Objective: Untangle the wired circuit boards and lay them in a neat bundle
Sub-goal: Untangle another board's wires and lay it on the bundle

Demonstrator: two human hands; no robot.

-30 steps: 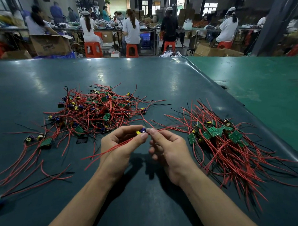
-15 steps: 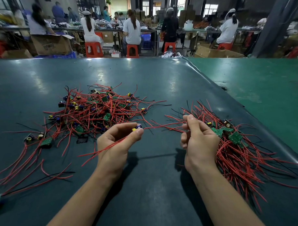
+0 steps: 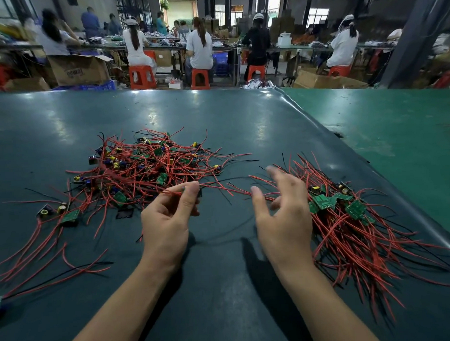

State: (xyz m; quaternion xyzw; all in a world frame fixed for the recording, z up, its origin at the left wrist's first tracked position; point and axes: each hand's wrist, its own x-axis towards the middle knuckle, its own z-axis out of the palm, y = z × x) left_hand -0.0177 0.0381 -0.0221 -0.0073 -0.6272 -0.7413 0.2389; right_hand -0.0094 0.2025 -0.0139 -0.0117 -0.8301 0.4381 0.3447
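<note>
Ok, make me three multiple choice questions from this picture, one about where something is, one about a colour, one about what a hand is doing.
1. Where does the neat bundle lie?
A. To the right of the right hand
B. Left of the left hand
C. On a red stool

2. What colour are most of the wires in the tangled pile?
A. Blue
B. Red
C. White

3. What is the right hand doing?
A. Pinching a board
B. Pressed flat on the table
C. Open above the table, fingers spread, holding nothing

Answers:
1. A, the aligned boards and wires sit just right of that hand, on the table.
2. B, red strands dominate, with only a few black ones.
3. C, its fingers are spread and blurred with nothing between them, while the left hand pinches a wired circuit board at its fingertips.
</note>
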